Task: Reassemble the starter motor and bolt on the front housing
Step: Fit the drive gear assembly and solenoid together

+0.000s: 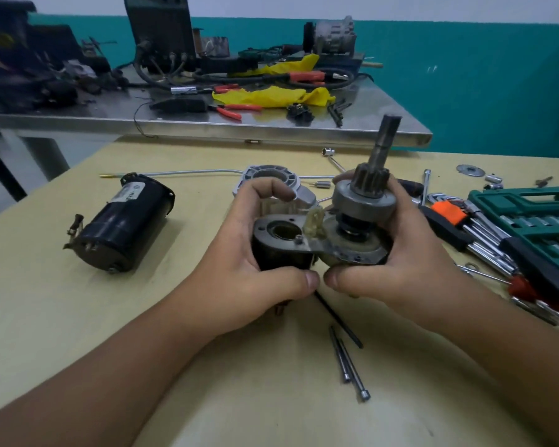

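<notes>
I hold a starter sub-assembly above the yellow table (142,317). My left hand (249,269) grips the black solenoid (278,243), whose round opening faces up. My right hand (410,253) grips the drive unit (363,201) with its pinion gear and shaft (384,137) pointing up. A pale plastic fork lever (315,221) sits between the two parts. The silver front housing (271,179) lies on the table just behind my left hand, partly hidden by it. The black motor body (123,224) lies on its side to the left. Long through bolts (349,366) lie in front of my hands.
A green socket set case (530,221), hex keys (459,214) and loose wrenches crowd the right side of the table. A socket extension (333,158) and a thin cable lie behind the housing. A cluttered steel bench (271,130) stands beyond the table's far edge.
</notes>
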### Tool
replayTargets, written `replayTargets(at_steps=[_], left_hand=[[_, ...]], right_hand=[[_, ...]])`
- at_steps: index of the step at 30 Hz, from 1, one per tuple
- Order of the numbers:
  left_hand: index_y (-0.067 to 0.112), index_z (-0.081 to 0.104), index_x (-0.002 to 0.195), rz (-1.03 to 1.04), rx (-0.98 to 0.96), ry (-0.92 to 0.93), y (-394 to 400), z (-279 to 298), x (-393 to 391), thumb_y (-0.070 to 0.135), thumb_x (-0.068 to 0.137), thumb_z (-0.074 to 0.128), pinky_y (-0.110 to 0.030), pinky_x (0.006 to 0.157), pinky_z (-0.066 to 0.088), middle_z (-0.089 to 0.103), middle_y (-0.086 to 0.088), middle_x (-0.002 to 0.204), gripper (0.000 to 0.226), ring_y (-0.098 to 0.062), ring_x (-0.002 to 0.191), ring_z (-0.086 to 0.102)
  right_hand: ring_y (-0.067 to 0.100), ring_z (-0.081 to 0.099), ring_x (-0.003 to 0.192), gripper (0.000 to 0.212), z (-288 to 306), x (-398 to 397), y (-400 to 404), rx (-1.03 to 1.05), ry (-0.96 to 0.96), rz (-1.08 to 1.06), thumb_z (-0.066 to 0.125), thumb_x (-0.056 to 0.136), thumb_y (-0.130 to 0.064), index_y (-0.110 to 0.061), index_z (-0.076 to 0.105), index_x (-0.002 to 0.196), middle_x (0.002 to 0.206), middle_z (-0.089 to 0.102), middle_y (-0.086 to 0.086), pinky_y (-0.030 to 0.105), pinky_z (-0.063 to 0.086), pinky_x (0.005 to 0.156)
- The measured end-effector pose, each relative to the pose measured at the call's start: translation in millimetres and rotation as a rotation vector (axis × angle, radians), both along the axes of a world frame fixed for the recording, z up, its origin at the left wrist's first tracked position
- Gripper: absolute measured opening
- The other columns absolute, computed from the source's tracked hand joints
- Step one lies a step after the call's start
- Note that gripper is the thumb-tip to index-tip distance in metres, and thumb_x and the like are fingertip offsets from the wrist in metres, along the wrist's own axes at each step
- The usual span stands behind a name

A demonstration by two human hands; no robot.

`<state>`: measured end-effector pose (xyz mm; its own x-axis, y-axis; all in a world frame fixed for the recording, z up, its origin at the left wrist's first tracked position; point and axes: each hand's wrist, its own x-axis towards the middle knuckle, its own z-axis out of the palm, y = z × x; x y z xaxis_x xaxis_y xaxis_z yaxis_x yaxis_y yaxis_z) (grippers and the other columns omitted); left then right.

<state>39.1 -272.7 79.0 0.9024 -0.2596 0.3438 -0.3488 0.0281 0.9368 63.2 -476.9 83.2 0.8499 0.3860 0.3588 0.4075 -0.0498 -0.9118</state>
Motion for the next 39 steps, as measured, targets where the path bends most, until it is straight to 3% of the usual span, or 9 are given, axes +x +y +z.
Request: replayTargets(at_steps=[7, 13, 15, 19, 24, 31, 34, 36, 39], left_hand=[[0.020, 0.036, 0.123, 0.036, 0.013, -0.267, -4, -1, -2, -0.027, 0.069, 0.065, -0.020, 0.051, 0.044, 0.061, 0.005, 0.075, 0.077, -0.008, 0.058, 0.058], [0.014, 0.051, 0.108, 0.277, 0.001, -0.404, -6, -1, -1, -0.014, 0.066, 0.076, -0.033, 0.069, 0.060, 0.062, -0.018, 0.101, 0.057, -0.029, 0.084, 0.067], [0.005, 0.053, 0.104, 0.267, 0.008, -0.395, -6, 0, -1, -0.014, 0.067, 0.073, -0.032, 0.066, 0.058, 0.060, -0.017, 0.098, 0.046, -0.024, 0.080, 0.065], [0.001, 0.052, 0.110, 0.196, 0.043, -0.397, 0, 3, -2, -0.006, 0.068, 0.077, -0.019, 0.066, 0.051, 0.058, -0.013, 0.098, 0.049, -0.004, 0.078, 0.061], [0.009, 0.050, 0.116, 0.129, 0.105, -0.462, 3, 7, -2, 0.020, 0.068, 0.080, -0.020, 0.069, 0.052, 0.055, -0.016, 0.106, 0.057, -0.007, 0.084, 0.061], [0.011, 0.055, 0.110, 0.283, 0.162, -0.564, 0, 6, -3, 0.028, 0.077, 0.079, -0.019, 0.064, 0.050, 0.060, -0.003, 0.097, 0.044, -0.010, 0.076, 0.063], [0.006, 0.056, 0.105, 0.230, 0.025, -0.423, 0, 6, -5, 0.025, 0.086, 0.068, -0.023, 0.049, 0.042, 0.057, 0.003, 0.073, 0.029, -0.010, 0.053, 0.054], [-0.001, 0.052, 0.105, 0.134, -0.094, -0.374, 0, 6, -7, 0.021, 0.094, 0.056, -0.026, 0.038, 0.032, 0.048, -0.010, 0.057, 0.025, -0.022, 0.037, 0.045], [-0.004, 0.055, 0.100, 0.108, -0.125, -0.376, 1, 7, -9, 0.022, 0.098, 0.044, -0.037, 0.034, 0.034, 0.047, -0.033, 0.072, 0.028, -0.042, 0.041, 0.046]], right_hand=[[0.015, 0.074, 0.098, 0.080, 12, -8, 5, 0.001, -0.047, 0.038, 0.076, 0.061, 0.009, -0.029, 0.049, 0.126, 0.101, 0.070, -0.007, 0.024, 0.059, 0.079], [0.006, 0.073, 0.069, 0.081, 7, -14, 15, 0.076, 0.024, 0.016, 0.079, 0.062, 0.014, -0.028, 0.048, 0.124, 0.084, 0.072, -0.014, 0.015, 0.052, 0.057], [0.005, 0.069, 0.061, 0.081, 4, -16, 19, 0.109, 0.058, 0.026, 0.078, 0.064, 0.015, -0.023, 0.046, 0.127, 0.079, 0.071, -0.013, 0.014, 0.050, 0.052], [0.007, 0.073, 0.071, 0.078, 4, -19, 20, 0.106, 0.064, 0.047, 0.077, 0.063, 0.009, -0.026, 0.046, 0.126, 0.083, 0.072, -0.014, 0.016, 0.052, 0.056], [0.007, 0.074, 0.097, 0.084, 9, -20, 18, 0.051, -0.004, 0.047, 0.087, 0.062, -0.005, -0.035, 0.044, 0.128, 0.102, 0.073, -0.014, 0.014, 0.055, 0.076], [0.009, 0.075, 0.088, 0.072, 7, -25, 21, 0.035, -0.018, 0.002, 0.081, 0.066, 0.002, -0.035, 0.049, 0.117, 0.093, 0.072, -0.008, 0.017, 0.056, 0.071], [0.004, 0.074, 0.084, 0.071, 6, -29, 24, 0.036, 0.008, -0.039, 0.082, 0.063, -0.001, -0.038, 0.048, 0.113, 0.092, 0.072, -0.018, 0.012, 0.053, 0.066], [0.003, 0.074, 0.083, 0.073, 7, -32, 27, 0.034, 0.060, -0.050, 0.083, 0.059, -0.006, -0.049, 0.050, 0.107, 0.093, 0.072, -0.021, 0.012, 0.053, 0.062], [0.005, 0.072, 0.071, 0.077, 11, -30, 27, 0.040, 0.141, -0.022, 0.080, 0.055, -0.003, -0.051, 0.050, 0.108, 0.087, 0.072, -0.018, 0.016, 0.050, 0.052]])
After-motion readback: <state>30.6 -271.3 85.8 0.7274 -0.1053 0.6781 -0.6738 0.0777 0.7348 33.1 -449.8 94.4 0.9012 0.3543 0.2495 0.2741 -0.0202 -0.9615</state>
